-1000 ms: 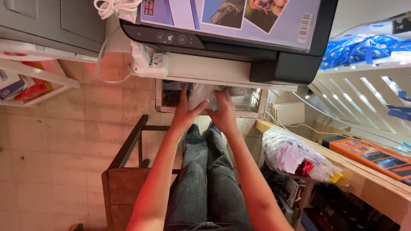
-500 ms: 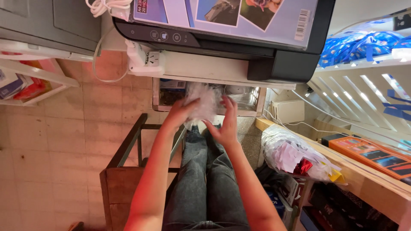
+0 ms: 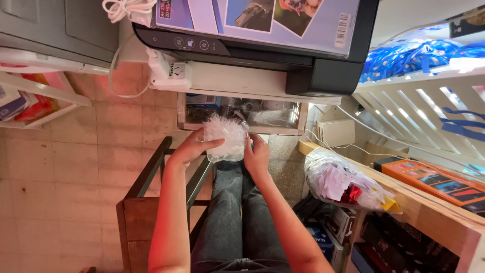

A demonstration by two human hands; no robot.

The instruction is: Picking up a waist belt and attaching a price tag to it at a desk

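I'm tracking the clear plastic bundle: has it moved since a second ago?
Yes. The clear plastic bundle, held between left hand and right hand, has come out of the open drawer, toward the person's lap.

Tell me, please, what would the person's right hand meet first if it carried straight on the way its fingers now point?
The right hand already touches the clear plastic bag; pushing on up the picture, it would probably reach the open drawer under the printer, though depth is unclear.

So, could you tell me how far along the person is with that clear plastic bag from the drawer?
Done: the clear plastic bag is out of the open drawer under the printer. In hand: the left hand and right hand hold it between them over the lap. Left: the drawer stands open with other items inside, and whether the bag is opened cannot be told.
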